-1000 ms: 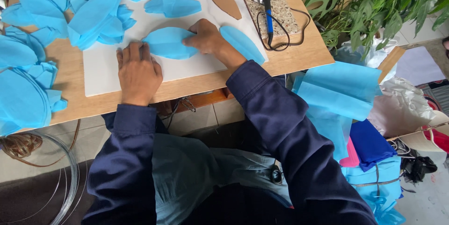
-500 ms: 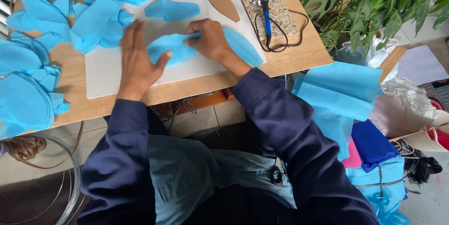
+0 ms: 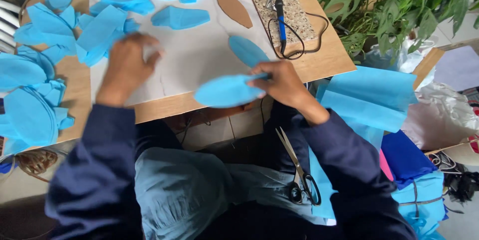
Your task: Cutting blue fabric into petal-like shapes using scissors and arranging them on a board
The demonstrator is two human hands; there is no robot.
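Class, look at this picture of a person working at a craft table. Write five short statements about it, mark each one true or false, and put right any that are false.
1. The right hand holds a blue leaf-shaped piece at the table's front edge. True.
2. The scissors lie on the white sheet. False: they rest on the person's lap.
3. A soldering iron with a blue handle lies on a speckled slab. True.
4. The brown leaf-shaped template is in the left hand. False: it lies alone on the sheet, near the slab.
5. Green plants stand beyond the table's right end. True.
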